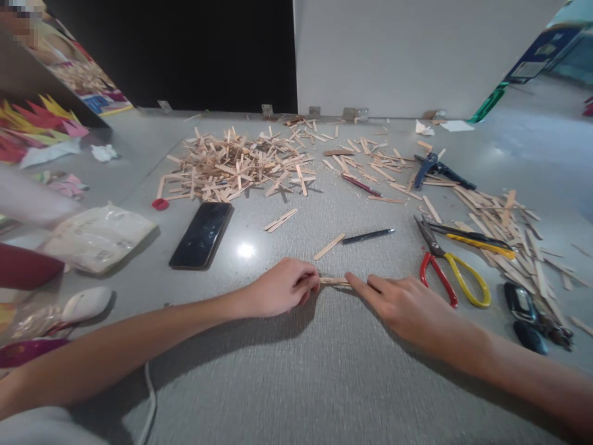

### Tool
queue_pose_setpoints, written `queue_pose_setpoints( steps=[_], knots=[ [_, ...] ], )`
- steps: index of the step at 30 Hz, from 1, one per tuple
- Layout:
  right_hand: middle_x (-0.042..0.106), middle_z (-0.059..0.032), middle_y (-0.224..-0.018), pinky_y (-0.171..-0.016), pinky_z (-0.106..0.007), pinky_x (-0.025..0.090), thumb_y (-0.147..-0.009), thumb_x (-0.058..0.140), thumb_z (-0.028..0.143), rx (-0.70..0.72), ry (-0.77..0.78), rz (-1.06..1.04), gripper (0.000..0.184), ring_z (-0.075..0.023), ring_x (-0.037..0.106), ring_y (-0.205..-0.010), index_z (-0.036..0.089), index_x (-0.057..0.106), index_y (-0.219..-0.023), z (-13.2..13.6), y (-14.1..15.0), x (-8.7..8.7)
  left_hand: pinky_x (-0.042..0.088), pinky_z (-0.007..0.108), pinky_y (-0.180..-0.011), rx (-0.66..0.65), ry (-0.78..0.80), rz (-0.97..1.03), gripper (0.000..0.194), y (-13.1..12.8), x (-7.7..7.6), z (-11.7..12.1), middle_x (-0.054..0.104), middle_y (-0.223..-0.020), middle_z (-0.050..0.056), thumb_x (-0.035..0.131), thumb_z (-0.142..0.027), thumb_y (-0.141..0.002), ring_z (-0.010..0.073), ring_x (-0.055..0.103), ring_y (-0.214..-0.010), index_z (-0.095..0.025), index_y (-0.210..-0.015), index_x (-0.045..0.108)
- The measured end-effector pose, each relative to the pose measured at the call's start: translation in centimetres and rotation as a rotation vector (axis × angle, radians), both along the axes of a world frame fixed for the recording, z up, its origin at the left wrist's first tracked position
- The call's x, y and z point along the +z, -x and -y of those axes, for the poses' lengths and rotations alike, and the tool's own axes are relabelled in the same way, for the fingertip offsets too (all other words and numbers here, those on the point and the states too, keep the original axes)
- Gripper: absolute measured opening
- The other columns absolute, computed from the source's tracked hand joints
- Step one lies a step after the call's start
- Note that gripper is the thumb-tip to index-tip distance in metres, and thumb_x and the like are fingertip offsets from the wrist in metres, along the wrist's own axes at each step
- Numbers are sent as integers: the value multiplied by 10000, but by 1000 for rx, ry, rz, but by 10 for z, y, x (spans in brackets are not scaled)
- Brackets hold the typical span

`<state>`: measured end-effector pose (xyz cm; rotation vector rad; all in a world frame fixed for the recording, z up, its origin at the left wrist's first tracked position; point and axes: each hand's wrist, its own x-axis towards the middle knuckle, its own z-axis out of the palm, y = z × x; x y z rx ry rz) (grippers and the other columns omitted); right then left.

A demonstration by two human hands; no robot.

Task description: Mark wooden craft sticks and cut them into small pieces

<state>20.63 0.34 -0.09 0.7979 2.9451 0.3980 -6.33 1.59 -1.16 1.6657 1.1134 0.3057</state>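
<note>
A pale wooden craft stick (335, 281) lies level between my two hands, low over the grey table. My left hand (286, 287) is closed on its left end, thumb and fingers pinched together. At the other end, my right hand (399, 303) has its index fingertip on the stick, with the thumb hidden underneath. Just beyond my hands lie a single craft stick (329, 246) and a black pen (369, 236), end to end. Two more craft sticks (280, 220) lie crossed farther off to the left.
A heap of craft sticks (231, 162) spreads along the back. Scissors (435, 247) with red and yellow handles, a yellow-black cutter (482, 241), dark blue pliers (428, 167) and keys (556, 330) lie right. A phone (202, 236), plastic packet (104, 235) and white mouse (87, 304) lie left.
</note>
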Motion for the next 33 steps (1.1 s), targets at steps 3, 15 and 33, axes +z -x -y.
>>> queue_pose_setpoints(
  steps=[3, 15, 33],
  knots=[
    [715, -44, -754, -477, -320, 289, -786, 534, -44, 3, -121, 22, 578, -149, 595, -500, 52, 685, -1335, 9, 7, 3, 382, 212, -528, -26, -70, 3, 277, 1, -1, -1, 576, -557, -45, 451, -185, -978, 99, 490, -446, -199, -727, 568],
    [649, -17, -673, -482, -347, 200, -955, 487, -29, -162, -94, 189, 254, -166, 562, -492, 178, 631, -982, 10, 30, 0, 408, 239, -621, -59, -99, -27, 289, -1, -6, -2, 611, -595, -27, 443, -163, -996, 126, 550, -536, -197, -753, 595],
    [712, -62, -673, -450, -349, 131, -865, 522, -91, -129, 2, 309, 299, -170, 613, -491, 133, 687, -974, 3, 42, 23, 380, 229, -562, -42, -132, -14, 319, -2, -4, 0, 567, -565, -37, 427, -248, -1023, 120, 490, -484, -212, -725, 535]
  ],
)
